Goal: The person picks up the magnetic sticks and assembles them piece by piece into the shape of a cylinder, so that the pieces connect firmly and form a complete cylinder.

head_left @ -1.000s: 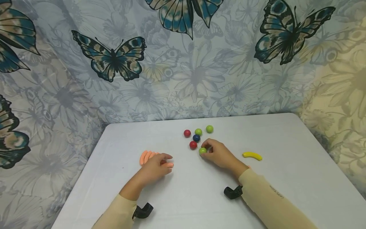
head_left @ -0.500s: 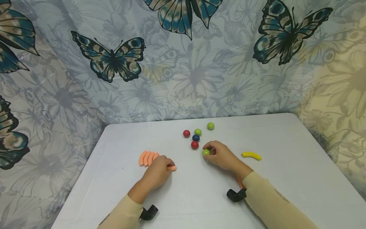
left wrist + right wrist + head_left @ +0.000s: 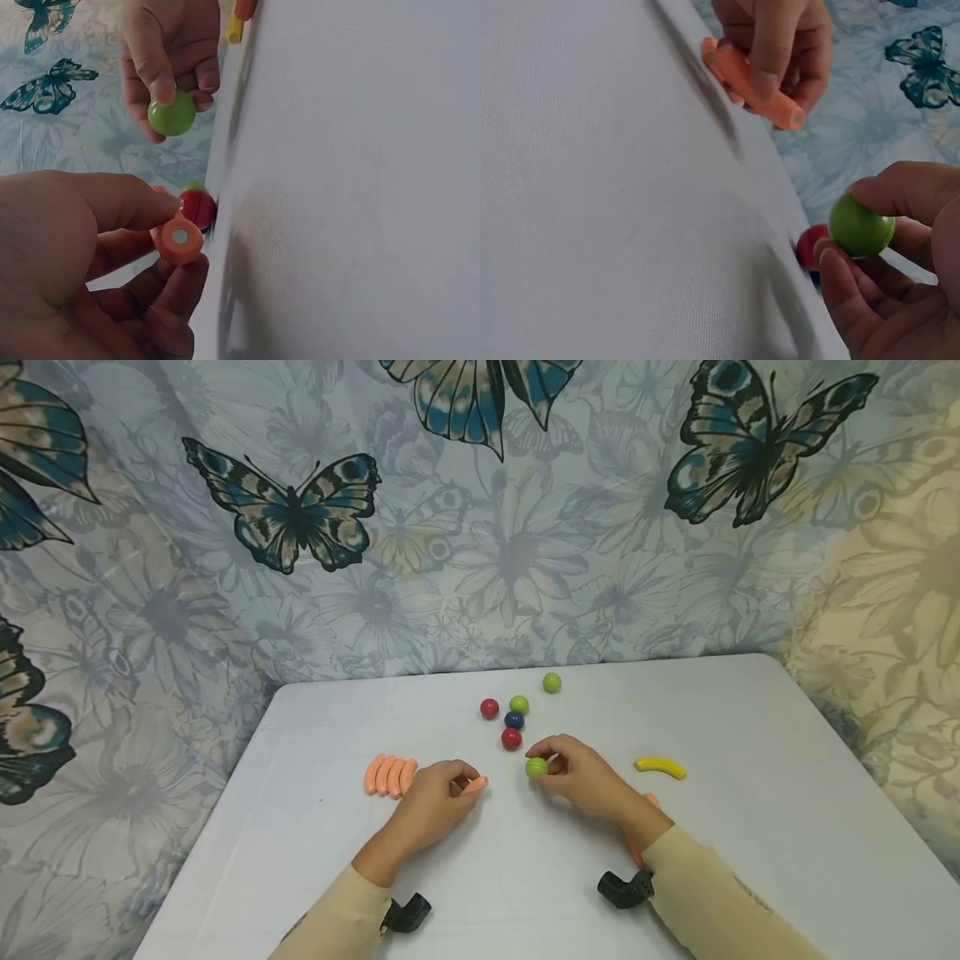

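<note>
My left hand (image 3: 435,803) pinches a curved orange rod (image 3: 180,241) between thumb and fingers, above the white table. A small pale disc shows on the rod's end in the left wrist view. Opposite it, my right hand (image 3: 588,777) pinches a glossy green ball (image 3: 860,226) by thumb and fingertips. Ball and rod are apart, with a gap between the two hands. Several matching orange rods (image 3: 390,776) lie side by side just left of my left hand. Beyond the right hand are a red ball (image 3: 512,738), a dark blue ball (image 3: 513,720) and a green ball (image 3: 519,703).
Farther back lie another red ball (image 3: 489,708) and a lone green ball (image 3: 552,682) near the table's far edge. A yellow curved rod (image 3: 660,767) is at the right. Something orange (image 3: 635,850) is partly hidden under my right forearm. Butterfly-patterned cloth (image 3: 517,568) hangs behind the table (image 3: 300,877).
My left hand has taken an orange rod and moved right with it, away from the row. My right hand has drawn the green ball slightly nearer. The farthest green ball has rolled back.
</note>
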Demonstrator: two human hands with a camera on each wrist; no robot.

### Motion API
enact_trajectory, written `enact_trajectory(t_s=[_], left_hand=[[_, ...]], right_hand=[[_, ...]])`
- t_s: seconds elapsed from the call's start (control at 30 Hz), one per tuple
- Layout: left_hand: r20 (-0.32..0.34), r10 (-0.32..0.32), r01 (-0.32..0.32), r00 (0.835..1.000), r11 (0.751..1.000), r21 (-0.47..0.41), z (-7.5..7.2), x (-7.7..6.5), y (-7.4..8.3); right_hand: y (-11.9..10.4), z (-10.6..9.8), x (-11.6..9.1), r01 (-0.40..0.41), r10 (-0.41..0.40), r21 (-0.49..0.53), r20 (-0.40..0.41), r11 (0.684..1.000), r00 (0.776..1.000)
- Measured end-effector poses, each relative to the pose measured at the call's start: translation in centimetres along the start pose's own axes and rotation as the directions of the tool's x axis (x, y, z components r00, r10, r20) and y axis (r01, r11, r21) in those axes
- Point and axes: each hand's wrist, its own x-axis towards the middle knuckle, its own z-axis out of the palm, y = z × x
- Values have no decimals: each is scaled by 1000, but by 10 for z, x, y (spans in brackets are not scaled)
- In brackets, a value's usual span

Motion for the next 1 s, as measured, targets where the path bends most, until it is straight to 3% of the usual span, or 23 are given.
enact_trajectory(t_s=[0.23, 0.57, 1.0], left_hand=[[-2, 52, -52, 999, 998, -27, 6, 6, 7], [-4, 145, -145, 989, 989, -35, 17, 11, 13], [-2, 101, -101, 995, 994, -34, 19, 11, 16]], right_hand=[[-3, 9, -8, -5, 2, 141, 26, 990, 1000], [-3, 26, -15, 26, -28, 222, 4, 975, 1000], [1, 29, -18, 40, -38, 192, -11, 981, 999]])
